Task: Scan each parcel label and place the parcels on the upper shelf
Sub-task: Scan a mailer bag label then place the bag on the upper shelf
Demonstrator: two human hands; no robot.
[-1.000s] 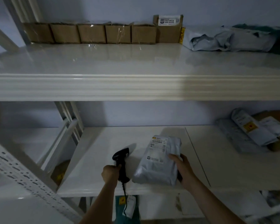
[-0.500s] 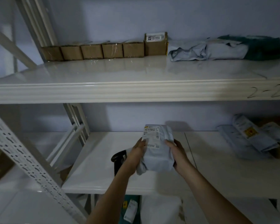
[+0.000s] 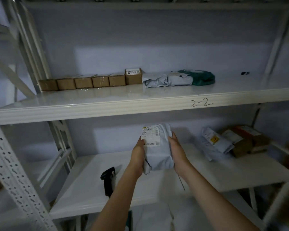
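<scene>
Holding: grey parcel [image 3: 158, 154] lifted between both hands, white label [image 3: 150, 136] facing the camera, below the upper shelf [image 3: 107, 107] edge.
Left hand [image 3: 138, 157]: clasps the parcel's 9 o'clock side.
Right hand [image 3: 177, 154]: clasps its 3 o'clock side.
Scanner [image 3: 108, 179]: lies on the lower shelf [image 3: 83, 185], at 7 o'clock of the parcel.
Upper shelf: row of cardboard boxes [image 3: 90, 81] and soft bags [image 3: 178, 79] along the back.

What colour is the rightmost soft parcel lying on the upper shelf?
Dark green parcel, seen in the head view, the only view.
</scene>
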